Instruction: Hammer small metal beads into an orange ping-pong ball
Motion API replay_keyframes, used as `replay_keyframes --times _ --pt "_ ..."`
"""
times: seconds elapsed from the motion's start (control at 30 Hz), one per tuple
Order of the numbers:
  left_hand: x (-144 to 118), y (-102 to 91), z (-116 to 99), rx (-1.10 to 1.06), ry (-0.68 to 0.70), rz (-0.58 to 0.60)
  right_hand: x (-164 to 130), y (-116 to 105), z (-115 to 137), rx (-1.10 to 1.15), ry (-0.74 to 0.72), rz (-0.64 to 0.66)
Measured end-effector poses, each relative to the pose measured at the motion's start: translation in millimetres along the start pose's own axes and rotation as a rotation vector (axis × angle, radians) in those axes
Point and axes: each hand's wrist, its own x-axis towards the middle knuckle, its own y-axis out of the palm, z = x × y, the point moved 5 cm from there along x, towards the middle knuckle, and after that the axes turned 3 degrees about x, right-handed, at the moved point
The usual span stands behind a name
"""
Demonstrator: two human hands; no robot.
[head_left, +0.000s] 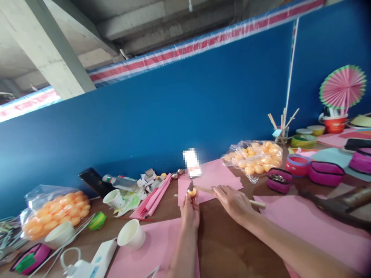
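My left hand (190, 212) is raised over the table with its fingers closed round an orange ping-pong ball (192, 192). In my right hand (233, 201) lies the wooden handle of a small hammer (257, 204). Its dark head (191, 185) is right at the top of the ball; whether it touches is too small to tell. Beneath and behind the hands lies a pink paper sheet (208, 175), with a white, pixelated object (191, 162) at its back edge.
Bags of orange balls stand at left (56, 210) and right (262, 156). A white cup (131, 234) and a power strip (104, 255) are at front left. Folded pink paper (153, 197) lies behind. Magenta pouches (326, 172) stand right. A blue partition (174, 108) borders the table.
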Motion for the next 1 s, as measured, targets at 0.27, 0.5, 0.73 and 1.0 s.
replay_keyframes --times 0.27,0.5,0.73,1.0 --pt "-1.2 3.6 -0.3 -0.041 -0.014 0.072 0.8 -1.0 -1.5 0.028 0.060 0.023" --pt "-1.3 4.1 2.7 -0.073 -0.060 0.057 0.8 1.1 -2.1 0.055 0.083 0.033" --pt "-6.2 6.5 5.4 -0.034 -0.178 0.122 2.7 -2.9 -20.4 0.043 0.171 -0.029" --pt "-2.2 1.9 4.0 -0.033 -0.083 0.075 1.0 -3.2 -9.9 0.074 0.087 -0.048"
